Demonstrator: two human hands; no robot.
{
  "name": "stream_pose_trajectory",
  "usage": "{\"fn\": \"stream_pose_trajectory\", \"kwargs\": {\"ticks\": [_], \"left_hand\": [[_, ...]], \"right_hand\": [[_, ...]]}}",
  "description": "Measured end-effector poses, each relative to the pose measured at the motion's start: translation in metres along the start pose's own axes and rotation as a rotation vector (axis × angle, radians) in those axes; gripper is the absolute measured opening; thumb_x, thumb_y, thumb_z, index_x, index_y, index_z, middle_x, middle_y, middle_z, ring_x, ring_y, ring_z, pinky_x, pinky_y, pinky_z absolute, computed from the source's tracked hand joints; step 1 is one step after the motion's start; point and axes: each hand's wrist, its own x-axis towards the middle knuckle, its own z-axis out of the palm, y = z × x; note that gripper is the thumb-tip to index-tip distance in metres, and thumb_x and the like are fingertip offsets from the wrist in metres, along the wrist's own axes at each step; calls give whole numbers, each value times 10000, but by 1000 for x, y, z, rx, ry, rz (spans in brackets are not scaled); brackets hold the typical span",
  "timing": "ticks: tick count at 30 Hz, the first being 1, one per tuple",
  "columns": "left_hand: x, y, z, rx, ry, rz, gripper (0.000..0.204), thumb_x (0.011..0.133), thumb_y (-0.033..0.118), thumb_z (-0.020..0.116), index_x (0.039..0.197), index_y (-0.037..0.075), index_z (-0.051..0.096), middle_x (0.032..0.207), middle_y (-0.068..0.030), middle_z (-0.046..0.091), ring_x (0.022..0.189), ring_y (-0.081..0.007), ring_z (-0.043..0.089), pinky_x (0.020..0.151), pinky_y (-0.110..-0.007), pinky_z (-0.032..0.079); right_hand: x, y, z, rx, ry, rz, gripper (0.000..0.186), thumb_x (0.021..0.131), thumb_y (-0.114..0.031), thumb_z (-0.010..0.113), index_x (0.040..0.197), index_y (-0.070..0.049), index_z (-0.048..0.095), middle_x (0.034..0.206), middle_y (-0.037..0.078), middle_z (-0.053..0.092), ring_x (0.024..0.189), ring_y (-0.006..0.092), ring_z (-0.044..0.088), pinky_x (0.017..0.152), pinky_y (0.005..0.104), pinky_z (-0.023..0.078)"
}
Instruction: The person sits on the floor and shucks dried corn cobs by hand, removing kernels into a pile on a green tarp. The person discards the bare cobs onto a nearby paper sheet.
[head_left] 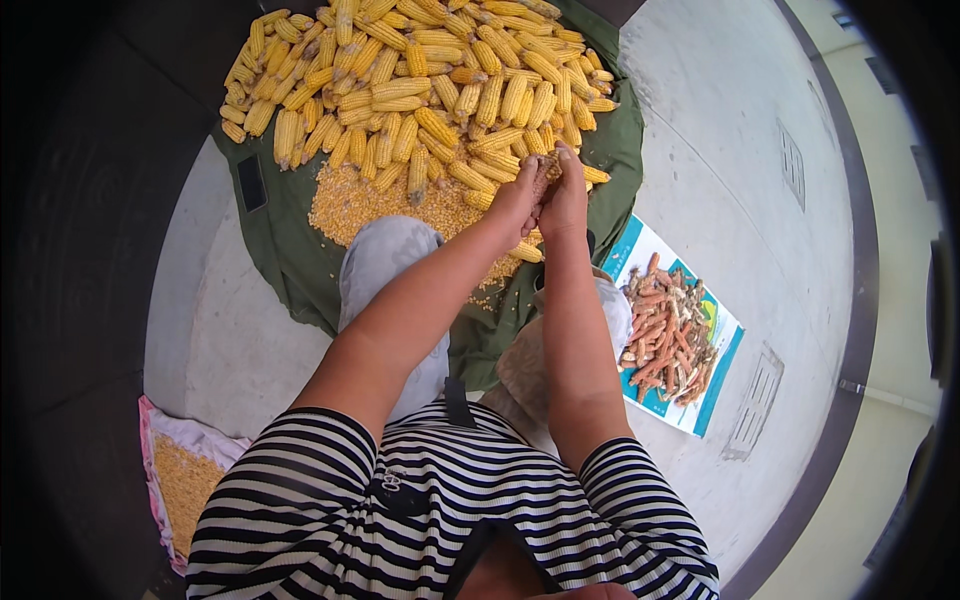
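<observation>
My left hand (pixel 515 205) and my right hand (pixel 562 200) meet over the right side of a corn pile, both closed around a corn cob (pixel 543 178) that looks reddish-brown with some yellow kernels; much of it is hidden by my fingers. Yellow ears of corn (pixel 420 90) are heaped just beyond my hands. Loose kernels (pixel 355 205) lie below the heap, between it and my knees, on a dark green cloth (pixel 280 260).
A white-and-teal sheet (pixel 650 405) holding reddish bare cobs (pixel 665 330) lies at my right. A pink-edged cloth (pixel 210 435) with kernels (pixel 185 480) is at lower left. A black phone-like rectangle (pixel 251 184) rests on the green cloth's left part. A wall (pixel 890 450) runs along the right.
</observation>
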Motion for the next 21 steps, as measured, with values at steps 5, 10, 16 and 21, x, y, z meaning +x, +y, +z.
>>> {"fn": "stream_pose_trajectory", "kwargs": {"ticks": [5, 10, 16, 21], "left_hand": [[0, 5, 0, -81, -80, -114, 620, 928, 694, 347, 766, 118, 508, 534, 15, 395, 378, -98, 315, 348, -254, 246], [-5, 10, 0, -45, -95, -104, 588, 942, 686, 316, 785, 149, 499, 533, 21, 387, 380, -91, 313, 345, -255, 235], [-12, 13, 4, -83, -73, -136, 462, 981, 620, 311, 887, 212, 507, 547, 37, 386, 393, -72, 303, 356, -218, 216], [-8, 18, -4, -243, -228, -241, 550, 917, 699, 388, 838, 168, 506, 547, 39, 412, 381, -49, 303, 351, -187, 220]], "right_hand": [[0, -10, -2, 167, -100, 92, 527, 913, -189, 442, 1426, -79, 383, 1177, 180, 592, 919, 247, 603, 733, 356, 534], [-2, -11, -1, -60, -117, 49, 623, 853, -6, 550, 1442, -32, 349, 1111, 135, 608, 818, 168, 612, 684, 261, 522], [1, 3, 0, -283, -48, -150, 619, 858, -51, 619, 1429, -23, 382, 1042, 108, 610, 727, 142, 575, 601, 268, 505], [-11, -21, 7, -16, -5, 111, 535, 924, -240, 519, 1421, -69, 420, 951, 75, 598, 665, 118, 520, 518, 255, 454]]}}
